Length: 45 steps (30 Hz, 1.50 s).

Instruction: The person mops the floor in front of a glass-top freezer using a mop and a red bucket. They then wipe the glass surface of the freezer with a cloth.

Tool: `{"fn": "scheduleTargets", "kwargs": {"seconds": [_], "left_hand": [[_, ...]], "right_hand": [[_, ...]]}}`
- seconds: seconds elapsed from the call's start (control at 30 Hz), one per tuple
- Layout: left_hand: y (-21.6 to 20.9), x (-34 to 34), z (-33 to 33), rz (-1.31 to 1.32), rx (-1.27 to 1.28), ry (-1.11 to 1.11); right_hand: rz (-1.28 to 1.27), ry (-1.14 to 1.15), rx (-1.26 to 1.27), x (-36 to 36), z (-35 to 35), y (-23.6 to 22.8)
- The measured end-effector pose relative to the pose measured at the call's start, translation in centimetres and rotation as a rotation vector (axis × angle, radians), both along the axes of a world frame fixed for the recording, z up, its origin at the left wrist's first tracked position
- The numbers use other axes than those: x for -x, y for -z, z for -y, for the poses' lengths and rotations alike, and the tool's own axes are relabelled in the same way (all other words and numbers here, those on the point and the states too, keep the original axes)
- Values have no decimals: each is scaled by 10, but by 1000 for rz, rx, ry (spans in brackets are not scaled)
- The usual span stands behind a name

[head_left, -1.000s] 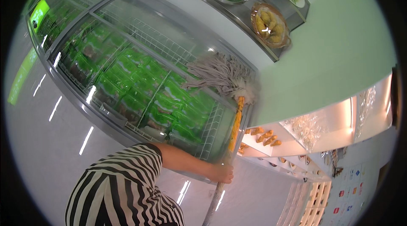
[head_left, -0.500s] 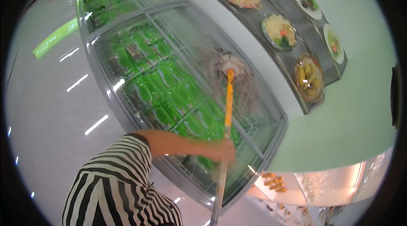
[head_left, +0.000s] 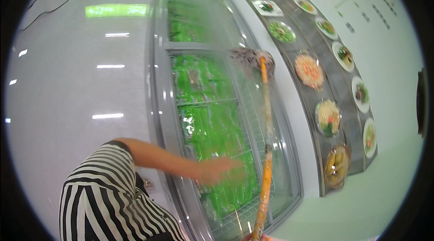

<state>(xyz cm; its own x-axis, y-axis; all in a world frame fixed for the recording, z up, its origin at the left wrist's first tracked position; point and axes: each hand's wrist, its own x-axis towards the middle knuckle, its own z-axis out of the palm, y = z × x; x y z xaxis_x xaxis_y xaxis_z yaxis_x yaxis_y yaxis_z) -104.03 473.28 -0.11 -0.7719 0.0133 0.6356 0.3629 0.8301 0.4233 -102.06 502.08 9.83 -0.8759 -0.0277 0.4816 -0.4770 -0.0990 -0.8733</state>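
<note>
A string mop with an orange and pale, worn handle (head_left: 268,125) lies slantwise over the glass lid (head_left: 253,119) of a chest freezer. Its greyish strands, the mop head (head_left: 260,62), rest on the glass near the far right rim. My left hand (head_left: 219,171), blurred, hovers above the lid just left of the handle, fingers stretched out and apart from it. Only a sliver of my right hand (head_left: 248,238) shows at the lower edge, closed round the lower handle. Under the glass, green packages (head_left: 208,125) fill wire baskets.
Right of the freezer runs a metal shelf (head_left: 332,89) with plated dishes, among them a glass bowl of yellow food (head_left: 337,166). A pale wall (head_left: 384,37) stands behind it. Shiny grey floor (head_left: 117,91) stretches along the left, and the freezer's grey frame (head_left: 165,119) edges it.
My left hand has let go of the mop handle and moved left. The mop head now lies closer to the freezer's right rim. The view has turned, so the freezer appears more upright.
</note>
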Motion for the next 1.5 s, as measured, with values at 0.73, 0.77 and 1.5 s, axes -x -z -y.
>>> {"fn": "scheduleTargets", "kwargs": {"seconds": [0.73, 0.77, 1.5], "left_hand": [[-57, -333, -50, 311, -1932, 332], [-33, -351, -35, 318, -2012, 267], [-53, -539, 312, 802, -991, -559]], "right_hand": [[-656, -713, -801, -194, 155, 11], [-724, -774, -765, -208, 174, 12], [917, -1011, 203, -77, 621, 110]]}}
